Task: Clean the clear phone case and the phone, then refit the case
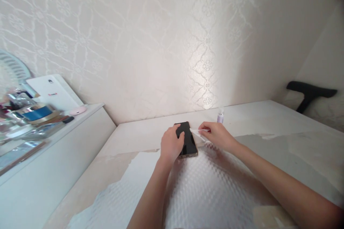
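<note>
A black rectangular smartphone [187, 145] lies on the white desk [145, 128] — the left hand [172, 141] rests across it, grip apart — while the right hand's [215, 134] grip pinches a thin white sheet [198, 134] at its edge.

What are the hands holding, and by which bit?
The right hand pinches a white sheet by its right end. The left hand is over the phone; whether it grips can't be told.

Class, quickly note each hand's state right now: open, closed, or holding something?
Left hand: open, fingers over the dark phone.
Right hand: closed, pinching a thin white sheet.
</note>
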{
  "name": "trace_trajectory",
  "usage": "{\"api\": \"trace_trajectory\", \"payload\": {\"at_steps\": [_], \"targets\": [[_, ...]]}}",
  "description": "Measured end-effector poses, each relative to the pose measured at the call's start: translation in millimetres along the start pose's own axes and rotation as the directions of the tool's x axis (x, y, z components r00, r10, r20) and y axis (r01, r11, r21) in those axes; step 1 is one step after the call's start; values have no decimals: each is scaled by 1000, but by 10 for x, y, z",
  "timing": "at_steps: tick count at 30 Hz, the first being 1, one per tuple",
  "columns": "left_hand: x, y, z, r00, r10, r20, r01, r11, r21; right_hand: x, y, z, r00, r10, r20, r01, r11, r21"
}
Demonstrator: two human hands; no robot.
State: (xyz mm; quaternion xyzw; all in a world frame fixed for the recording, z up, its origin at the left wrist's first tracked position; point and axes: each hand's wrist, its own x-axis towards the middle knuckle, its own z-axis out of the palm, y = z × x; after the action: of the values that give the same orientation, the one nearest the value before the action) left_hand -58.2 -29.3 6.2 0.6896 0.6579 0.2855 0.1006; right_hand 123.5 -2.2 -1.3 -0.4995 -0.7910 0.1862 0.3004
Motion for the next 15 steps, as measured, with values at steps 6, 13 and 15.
{"api": "trace_trajectory", "payload": {"at_steps": [6,13,15], "targets": [[35,-89,-26,990,-143,22,140,985,101,-87,115,-5,1000,-1,-31,-11,921,-389],[52,-112,-6,985,-161,60,155,983,98,-114,152,0,1000,8,23,4,882,-471],[46,-104,-10,988,-149,46,145,985,88,-121,150,6,1000,8,17,1,880,-474]]}}
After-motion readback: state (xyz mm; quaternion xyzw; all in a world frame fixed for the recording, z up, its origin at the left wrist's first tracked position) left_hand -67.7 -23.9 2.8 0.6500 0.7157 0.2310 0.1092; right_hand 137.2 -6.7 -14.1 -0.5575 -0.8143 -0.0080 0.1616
